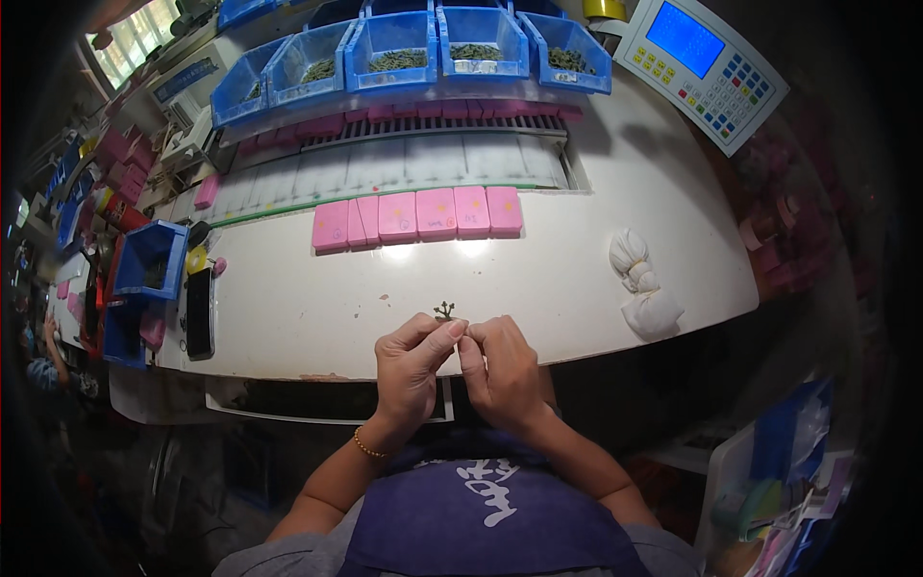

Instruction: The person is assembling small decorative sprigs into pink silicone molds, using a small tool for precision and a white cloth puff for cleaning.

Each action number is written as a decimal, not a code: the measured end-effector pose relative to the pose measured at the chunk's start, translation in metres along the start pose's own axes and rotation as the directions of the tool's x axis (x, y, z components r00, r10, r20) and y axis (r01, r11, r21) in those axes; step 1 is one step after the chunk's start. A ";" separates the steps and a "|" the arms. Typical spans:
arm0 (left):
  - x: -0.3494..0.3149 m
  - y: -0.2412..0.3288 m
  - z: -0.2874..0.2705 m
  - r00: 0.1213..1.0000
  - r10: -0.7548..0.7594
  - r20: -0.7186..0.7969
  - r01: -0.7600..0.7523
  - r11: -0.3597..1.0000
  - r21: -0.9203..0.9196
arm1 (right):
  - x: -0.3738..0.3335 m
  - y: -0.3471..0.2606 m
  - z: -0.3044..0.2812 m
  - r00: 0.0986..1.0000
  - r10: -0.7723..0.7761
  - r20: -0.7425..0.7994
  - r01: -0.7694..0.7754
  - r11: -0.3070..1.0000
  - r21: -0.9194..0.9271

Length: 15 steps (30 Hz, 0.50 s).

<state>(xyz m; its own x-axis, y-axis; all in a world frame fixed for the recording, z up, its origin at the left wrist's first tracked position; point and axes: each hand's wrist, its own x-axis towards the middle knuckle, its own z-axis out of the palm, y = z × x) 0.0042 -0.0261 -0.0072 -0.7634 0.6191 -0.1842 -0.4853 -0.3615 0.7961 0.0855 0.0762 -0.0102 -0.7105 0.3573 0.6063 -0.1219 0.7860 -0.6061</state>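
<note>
Just above the table's front edge, my left hand (411, 367) pinches a small dark branched piece (444, 310), its several knobbed tips pointing up and away from me. My right hand (500, 370) is closed beside it, fingertips meeting the left ones. Whatever lies between the right fingertips is too small to make out. Farther back, a row of pink rubber mould blocks (396, 217) lies side by side on the white table (404, 279), with marks on their tops.
Blue bins (389, 53) with small dark pieces stand along the back, before a pale conveyor strip (385, 173). A tied white cloth bag (641, 284) lies at right, below a keypad panel (702, 67). At left are a phone (199, 313) and a blue bin (151, 260).
</note>
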 end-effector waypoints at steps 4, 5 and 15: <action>0.001 -0.001 -0.002 1.000 0.004 0.030 -0.004 1.000 0.004 | -0.004 -0.008 -0.002 0.864 0.438 0.248 -0.503 0.744 0.440; 0.001 0.000 -0.002 0.999 0.001 0.034 -0.002 1.000 0.031 | -0.003 -0.006 -0.004 0.864 0.438 0.248 -0.503 0.745 0.438; 0.008 0.017 -0.030 0.993 0.118 -0.007 -0.103 0.897 0.430 | -0.047 -0.006 0.018 0.856 0.164 0.491 -0.259 0.957 0.133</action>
<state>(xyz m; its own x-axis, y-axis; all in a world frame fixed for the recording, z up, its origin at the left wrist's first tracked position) -0.0226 -0.0483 -0.0123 -0.8181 0.5675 -0.0931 -0.1729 -0.0882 0.9810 0.1070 0.0458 -0.0440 -0.9681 0.1871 0.1668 -0.0242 0.5925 -0.8052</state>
